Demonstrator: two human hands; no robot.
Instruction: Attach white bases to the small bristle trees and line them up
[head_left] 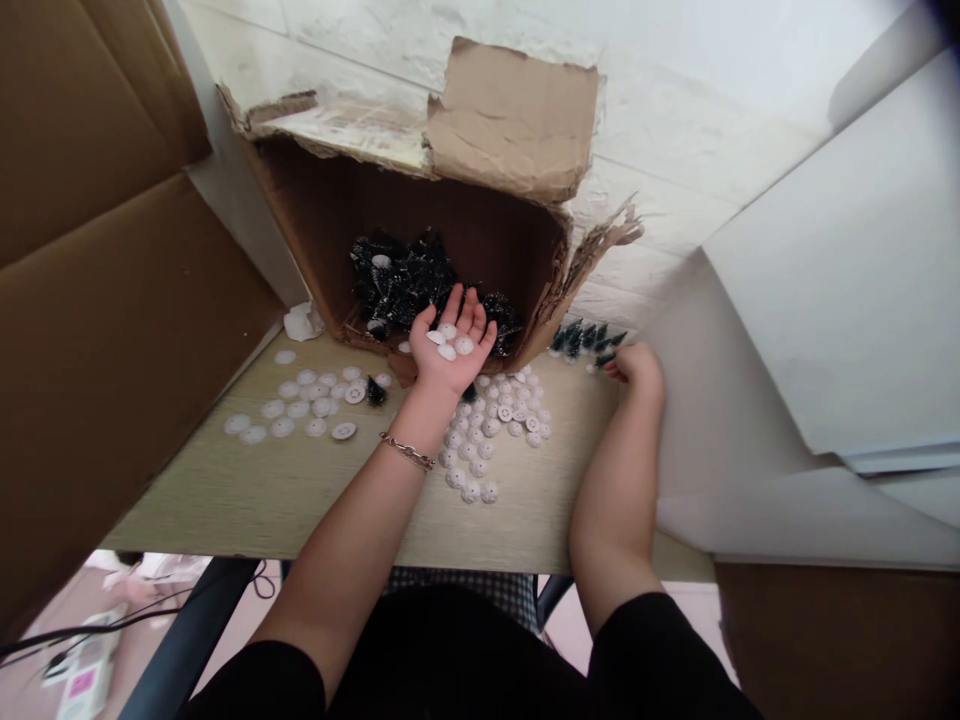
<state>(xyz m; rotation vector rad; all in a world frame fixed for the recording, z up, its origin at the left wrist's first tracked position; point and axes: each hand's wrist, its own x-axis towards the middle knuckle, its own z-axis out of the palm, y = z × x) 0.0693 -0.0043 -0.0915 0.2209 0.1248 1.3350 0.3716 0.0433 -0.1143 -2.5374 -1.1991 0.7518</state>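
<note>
My left hand [452, 365] is palm up at the box's mouth, fingers loosely curled, with several small round white bases [447, 352] resting in the palm. At the right, my right hand [639, 370] has its fingers closed on a miniature Christmas tree [604, 358], beside a row of small standing trees [581, 338] along the wall. Many dark green trees with white-flecked tips [405, 272] lie heaped inside the cardboard box [322, 250]. A dense cluster of white bases [471, 452] sits on the table right of my left wrist, a looser group [298, 409] to its left.
The wooden table [525, 530] runs up to a white brick wall [675, 180]. Large brown cardboard [150, 300] stands at the left, a white panel [847, 270] at the right. Crumpled white paper [303, 321] lies by the box. A power strip [90, 660] is on the floor.
</note>
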